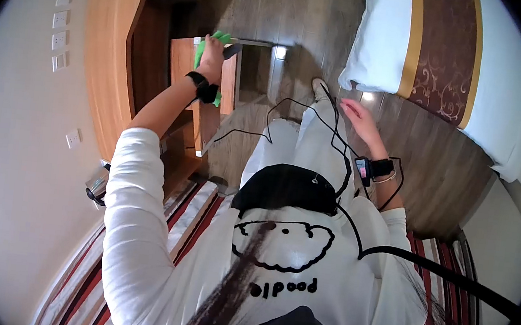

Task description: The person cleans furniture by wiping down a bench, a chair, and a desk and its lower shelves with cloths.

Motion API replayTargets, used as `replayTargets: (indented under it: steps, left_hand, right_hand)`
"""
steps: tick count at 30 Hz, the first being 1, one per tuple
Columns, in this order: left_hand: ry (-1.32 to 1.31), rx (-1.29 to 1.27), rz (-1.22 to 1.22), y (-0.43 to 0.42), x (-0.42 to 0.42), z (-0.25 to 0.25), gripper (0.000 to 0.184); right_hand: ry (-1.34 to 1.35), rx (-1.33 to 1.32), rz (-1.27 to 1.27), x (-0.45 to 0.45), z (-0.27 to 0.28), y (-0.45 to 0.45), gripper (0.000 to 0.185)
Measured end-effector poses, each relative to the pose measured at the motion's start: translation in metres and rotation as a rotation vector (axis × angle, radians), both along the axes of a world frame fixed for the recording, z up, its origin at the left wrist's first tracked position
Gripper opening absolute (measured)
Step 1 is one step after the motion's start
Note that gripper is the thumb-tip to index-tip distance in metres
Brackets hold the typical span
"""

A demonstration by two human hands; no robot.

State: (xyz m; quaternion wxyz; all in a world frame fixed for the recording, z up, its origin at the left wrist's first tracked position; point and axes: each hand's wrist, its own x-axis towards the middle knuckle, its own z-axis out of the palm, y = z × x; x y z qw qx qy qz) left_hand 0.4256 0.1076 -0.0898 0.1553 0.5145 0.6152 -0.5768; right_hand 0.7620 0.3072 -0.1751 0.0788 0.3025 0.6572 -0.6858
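My left hand (pixel 211 60) is closed around a bright green cloth (pixel 222 36). The cloth lies against the upper edge of a wooden furniture panel (pixel 209 119) that juts out beside the desk, and a bit of green also shows below my wrist. Right by my fingers is a small dark piece (pixel 231 51), whose kind I cannot make out. Out over the floor near my right leg, my right hand (pixel 359 118) holds nothing, its fingers stretched and loosely apart. Each wrist wears a black band, the right one with a small lit screen (pixel 362 167).
A wooden desk (pixel 110 51) runs along the left wall, with sockets above it. At the upper right stands a bed (pixel 384 42) with a brown and gold runner. Black cables (pixel 339 136) hang across my legs. Beneath me is a striped seat (pixel 201 213).
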Motion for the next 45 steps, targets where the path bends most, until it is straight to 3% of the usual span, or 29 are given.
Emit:
replayTargets:
  steps: [2,3,10,12,19,23,26,38,43,45]
  left_hand:
    - [0.109,-0.023,-0.152,-0.019,0.002,-0.016,0.046]
    - [0.095,-0.050,-0.202,-0.025,0.004,-0.016,0.044]
    - [-0.141,-0.226,0.003,-0.074,0.071,-0.002,0.043]
    - [-0.170,-0.152,0.019,-0.118,0.094,-0.019,0.036]
    - [-0.206,-0.325,-0.128,-0.182,0.165,-0.008,0.043]
    - [-0.225,-0.254,-0.100,-0.205,0.167,-0.036,0.042]
    - [-0.271,-0.296,-0.046,-0.154,0.144,-0.018,0.040]
    - [0.068,-0.247,-0.002,-0.014,0.001,-0.071,0.051]
    - [0.128,-0.246,0.066,0.003,0.015,-0.051,0.053]
    - [-0.011,-0.325,0.218,-0.001,0.028,-0.053,0.056]
  right_hand:
    - [0.027,-0.025,-0.034,0.002,0.002,0.005,0.029]
    - [0.022,-0.033,-0.043,0.004,0.001,0.008,0.029]
    - [0.012,-0.038,-0.027,0.005,-0.006,0.016,0.029]
    - [0.001,-0.034,-0.008,-0.001,0.004,0.019,0.029]
    - [-0.001,0.020,0.097,-0.028,0.018,0.024,0.029]
    - [0.011,-0.006,0.154,-0.040,0.021,0.023,0.028]
    - [0.025,-0.015,0.185,-0.039,0.019,0.020,0.027]
    - [-0.028,0.007,0.064,-0.005,0.003,0.038,0.027]
    - [-0.061,-0.002,0.064,-0.006,0.001,0.034,0.027]
    - [-0.078,-0.028,0.062,-0.008,0.006,0.033,0.026]
